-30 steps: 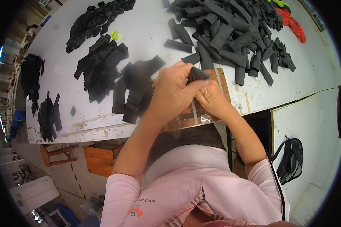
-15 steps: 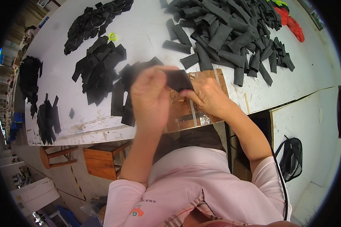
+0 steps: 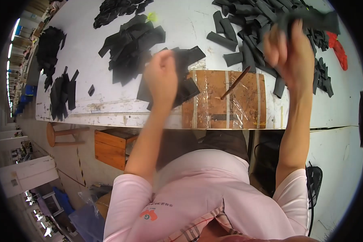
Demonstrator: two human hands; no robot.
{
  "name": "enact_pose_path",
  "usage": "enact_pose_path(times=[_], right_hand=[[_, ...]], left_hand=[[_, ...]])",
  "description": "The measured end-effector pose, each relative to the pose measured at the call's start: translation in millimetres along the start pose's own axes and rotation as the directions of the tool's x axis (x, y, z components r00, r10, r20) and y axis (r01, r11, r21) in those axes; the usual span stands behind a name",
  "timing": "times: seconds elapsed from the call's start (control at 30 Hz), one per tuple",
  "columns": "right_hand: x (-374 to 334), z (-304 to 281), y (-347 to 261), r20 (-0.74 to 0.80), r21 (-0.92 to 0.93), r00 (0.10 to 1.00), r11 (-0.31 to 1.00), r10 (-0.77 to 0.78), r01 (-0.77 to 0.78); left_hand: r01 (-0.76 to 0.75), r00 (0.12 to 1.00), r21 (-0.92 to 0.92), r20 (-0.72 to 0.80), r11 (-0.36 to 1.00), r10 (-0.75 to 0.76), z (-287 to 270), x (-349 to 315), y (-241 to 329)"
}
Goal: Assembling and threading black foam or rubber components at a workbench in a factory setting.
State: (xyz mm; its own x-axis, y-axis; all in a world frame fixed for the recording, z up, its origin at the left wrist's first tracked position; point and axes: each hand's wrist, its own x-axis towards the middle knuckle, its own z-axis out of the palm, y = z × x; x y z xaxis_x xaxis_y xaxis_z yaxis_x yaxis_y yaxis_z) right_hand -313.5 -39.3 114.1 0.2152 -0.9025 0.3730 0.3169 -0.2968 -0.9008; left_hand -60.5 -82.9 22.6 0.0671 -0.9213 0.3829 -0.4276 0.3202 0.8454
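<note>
My right hand (image 3: 292, 56) is raised over the far right of the table, closed on a dark grey fabric tube (image 3: 318, 22) that is smeared by motion. Curled and slightly blurred, my left hand (image 3: 161, 74) hovers over a spread of flat black fabric pieces (image 3: 187, 89); whether its fingers grip one cannot be made out. Between my hands lies a brown board (image 3: 205, 103) with strips of clear tape. A thin brown stick (image 3: 236, 82) slants up from it. Beneath and beyond my right hand is a large heap of dark grey fabric tubes (image 3: 250, 48).
More black fabric piles lie on the white table (image 3: 121, 99) at the far left (image 3: 131, 48) and left edge (image 3: 60, 92). A red bag (image 3: 338, 50) sits at the far right. A wooden stool (image 3: 111, 149) stands below the table's front edge.
My hands have parted. The right one has carried the fabric tube from over the board to the far right heap; the left has moved off the tube to the black pieces. The stick now shows.
</note>
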Motion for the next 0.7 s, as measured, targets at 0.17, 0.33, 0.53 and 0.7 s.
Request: enact_pose_path(times=[0.17,0.33,0.53,0.7], right_hand=[[-31.2,10.9,17.8,-0.657,-0.328,0.753,0.913,-0.036,-0.242],[-98.3,58.7,46.1,-0.515,-0.278,0.805,0.831,0.294,-0.482],[-93.4,108.4,68.1,-0.355,-0.364,0.832,0.757,0.426,-0.543],[-41.4,133.0,73.4,-0.049,-0.871,0.928,0.471,-0.369,0.141]], left_hand=[[0.018,0.993,0.561,0.089,0.828,-0.082,-0.9,39.0,-78.9],[-0.083,0.958,0.585,0.27,0.807,-0.098,-4.9,48.1,-101.2],[-0.243,0.966,0.482,0.042,0.842,0.254,-25.8,43.6,-72.4],[-0.331,0.925,0.063,0.22,0.942,0.31,-66.2,29.2,0.2]])
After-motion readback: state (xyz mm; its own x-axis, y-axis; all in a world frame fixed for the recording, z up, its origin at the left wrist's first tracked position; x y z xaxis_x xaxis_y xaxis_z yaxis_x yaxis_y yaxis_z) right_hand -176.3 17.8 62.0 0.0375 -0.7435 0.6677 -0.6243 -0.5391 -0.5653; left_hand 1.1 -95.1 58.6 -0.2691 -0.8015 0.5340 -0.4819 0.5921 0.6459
